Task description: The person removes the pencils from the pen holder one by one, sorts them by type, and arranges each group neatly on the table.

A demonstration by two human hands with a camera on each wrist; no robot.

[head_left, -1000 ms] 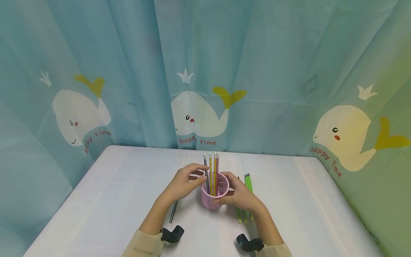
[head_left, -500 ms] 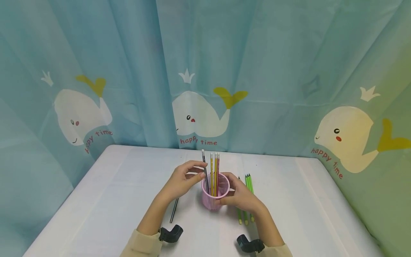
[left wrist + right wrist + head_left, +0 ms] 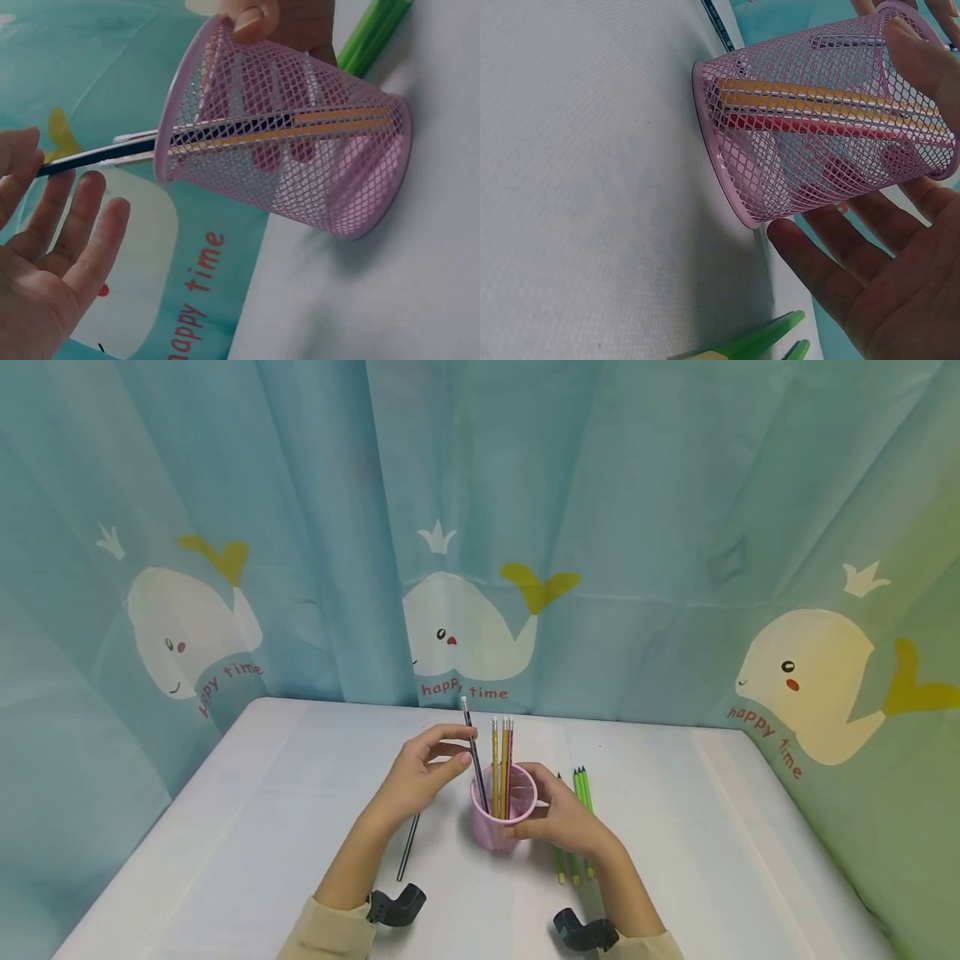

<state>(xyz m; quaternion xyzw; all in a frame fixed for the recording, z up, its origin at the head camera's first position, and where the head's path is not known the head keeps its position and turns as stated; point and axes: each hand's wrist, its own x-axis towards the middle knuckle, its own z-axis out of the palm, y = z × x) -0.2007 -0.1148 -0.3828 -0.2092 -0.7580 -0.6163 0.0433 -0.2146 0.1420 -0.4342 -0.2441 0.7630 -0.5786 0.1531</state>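
Observation:
A pink mesh pencil cup (image 3: pixel 489 837) stands upright on the table, and my right hand (image 3: pixel 564 816) holds it at the right side, thumb near the rim. Between the thumb and fingers of my left hand (image 3: pixel 422 775) I pinch a black pencil (image 3: pixel 476 758) with a white eraser end. It leans left, its lower end still inside the cup, as the left wrist view also shows through the mesh. Yellow pencils (image 3: pixel 795 94) and a red pencil (image 3: pixel 799 126) stand in the cup, seen in the right wrist view.
A dark pencil (image 3: pixel 407 853) lies on the white table (image 3: pixel 675 835) left of the cup, partly behind my left hand. Several green pencils (image 3: pixel 582 787) lie at the right, partly covered by my right hand. A blue curtain (image 3: pixel 630 527) hangs behind the table.
My left hand has moved up and slightly left, drawing the black pencil higher and tilting it further left. The right hand and the cup stay almost in place.

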